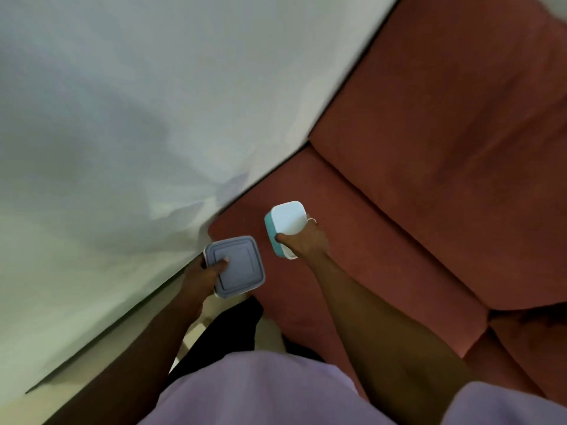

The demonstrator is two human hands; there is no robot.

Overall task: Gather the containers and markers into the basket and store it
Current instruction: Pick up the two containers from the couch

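My left hand [205,276] grips a square container with a grey-blue lid [237,268], thumb on top of the lid, held level above the sofa's edge. My right hand [302,240] holds a smaller white container with a teal rim [287,220], tilted on its side, with the thumb along its lower edge. The two containers are a short gap apart, the teal one higher and to the right. No basket or markers are in view.
A reddish-brown sofa [429,148] with seat and back cushions fills the right side. A white wall [122,118] covers the left and meets the sofa along a diagonal. Pale floor [196,332] shows by my legs.
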